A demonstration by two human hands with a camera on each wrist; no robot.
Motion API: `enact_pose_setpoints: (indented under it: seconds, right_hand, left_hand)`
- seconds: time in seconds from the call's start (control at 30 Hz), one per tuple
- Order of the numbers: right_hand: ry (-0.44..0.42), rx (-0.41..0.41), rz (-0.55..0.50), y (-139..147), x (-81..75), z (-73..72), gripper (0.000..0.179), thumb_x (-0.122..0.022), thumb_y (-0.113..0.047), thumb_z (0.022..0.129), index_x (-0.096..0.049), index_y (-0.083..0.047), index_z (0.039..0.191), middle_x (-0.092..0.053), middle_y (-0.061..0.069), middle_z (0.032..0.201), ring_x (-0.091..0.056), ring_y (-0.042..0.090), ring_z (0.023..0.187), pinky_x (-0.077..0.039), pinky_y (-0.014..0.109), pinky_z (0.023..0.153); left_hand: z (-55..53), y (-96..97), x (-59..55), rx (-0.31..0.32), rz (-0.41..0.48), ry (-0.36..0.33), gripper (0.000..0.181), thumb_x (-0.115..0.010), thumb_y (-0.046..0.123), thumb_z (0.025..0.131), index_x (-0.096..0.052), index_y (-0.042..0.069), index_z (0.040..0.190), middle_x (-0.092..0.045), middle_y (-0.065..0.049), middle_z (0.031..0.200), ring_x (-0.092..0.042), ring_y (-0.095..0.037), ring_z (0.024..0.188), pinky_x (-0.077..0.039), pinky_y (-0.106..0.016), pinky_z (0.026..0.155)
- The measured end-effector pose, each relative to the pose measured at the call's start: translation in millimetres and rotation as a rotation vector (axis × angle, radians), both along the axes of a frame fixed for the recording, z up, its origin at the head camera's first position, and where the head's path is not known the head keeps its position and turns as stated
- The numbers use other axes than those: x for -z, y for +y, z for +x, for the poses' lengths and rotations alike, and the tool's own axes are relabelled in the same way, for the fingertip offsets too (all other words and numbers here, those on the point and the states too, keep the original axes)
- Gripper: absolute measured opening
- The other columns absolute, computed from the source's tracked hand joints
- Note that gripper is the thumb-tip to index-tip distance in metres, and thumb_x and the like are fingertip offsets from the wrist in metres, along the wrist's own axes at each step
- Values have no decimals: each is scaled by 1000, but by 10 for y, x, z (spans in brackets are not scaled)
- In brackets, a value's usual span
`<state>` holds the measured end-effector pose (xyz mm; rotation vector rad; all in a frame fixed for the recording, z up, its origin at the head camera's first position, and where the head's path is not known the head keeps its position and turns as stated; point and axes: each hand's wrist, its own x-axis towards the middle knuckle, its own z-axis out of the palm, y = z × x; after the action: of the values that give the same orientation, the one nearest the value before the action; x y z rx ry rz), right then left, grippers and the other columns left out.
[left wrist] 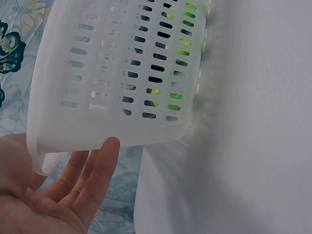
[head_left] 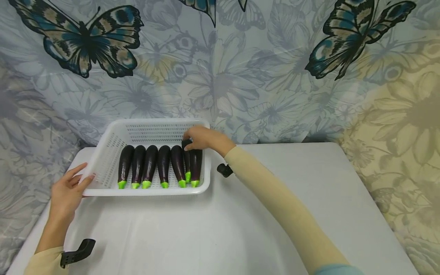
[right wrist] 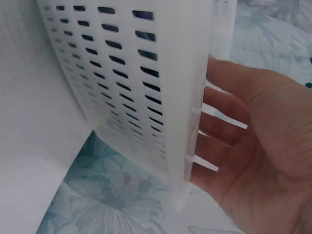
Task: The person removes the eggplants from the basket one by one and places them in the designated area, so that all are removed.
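Observation:
A white perforated plastic basket (head_left: 115, 133) holds several dark purple eggplants (head_left: 149, 164) in a row, their green ends toward the front. My right hand (head_left: 203, 137) reaches over the basket's right side and grips the dark blunt end of an eggplant (head_left: 187, 164) near the right end of the row. In the right wrist view, the basket wall hides the eggplant and the fingertips of the right hand (right wrist: 258, 126). At the basket's front left corner my left hand (head_left: 67, 191) holds the rim. In the left wrist view its fingers (left wrist: 100, 178) lie against the outer wall.
The basket stands on a white-covered table (head_left: 275, 183), toward the back left. Behind the table hangs a cloth (head_left: 233, 84) printed with butterflies and flowers. A black wrist mount (head_left: 80, 253) juts from the left sleeve, another (head_left: 225, 170) from the right.

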<state>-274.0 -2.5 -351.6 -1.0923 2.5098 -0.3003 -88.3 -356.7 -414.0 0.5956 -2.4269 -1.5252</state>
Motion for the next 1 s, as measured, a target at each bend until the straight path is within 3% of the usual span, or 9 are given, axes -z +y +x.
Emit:
enact_pose_setpoints:
  seconds: [0.27,0.53,0.7,0.77,1.0]
  right_hand:
    - [-16,16,16,3,44,-26,45,-67,-25,95,-58,-3,133,-58,10,134,-51,25,127,-42,33,106]
    - [37,-17,101,-13,53,-25,43,-62,-26,98,-58,-3,134,-60,10,132,-55,24,122,-43,33,103]
    - [3,-14,115,-25,35,-3,44,-60,-26,99,-56,-5,137,-60,9,131,-56,22,120,-45,33,101]
    - [-7,-7,107,-19,17,1,43,-59,-26,100,-55,-6,138,-61,9,129,-57,22,118,-45,33,100]
    - [-58,-7,-52,56,-136,-12,36,-60,-15,98,-60,-2,132,-64,13,125,-60,23,116,-48,32,97]
  left_hand:
    - [10,34,10,21,-77,3,56,-63,17,96,-44,10,148,-52,30,88,-55,14,74,-51,-14,55]
    - [-14,26,64,3,-114,-8,56,-62,18,97,-42,9,148,-59,6,104,-54,12,76,-51,-13,56]
    - [-31,-47,159,-12,-89,-3,56,-65,23,96,-45,14,148,-62,2,105,-55,10,75,-51,-15,54]
    - [-42,-87,216,-29,-64,5,56,-67,24,94,-48,18,146,-63,7,103,-57,10,75,-51,-14,53]
    - [-51,-130,243,-17,-89,-15,57,-66,27,95,-45,19,148,-62,-2,112,-55,10,77,-52,-15,55]
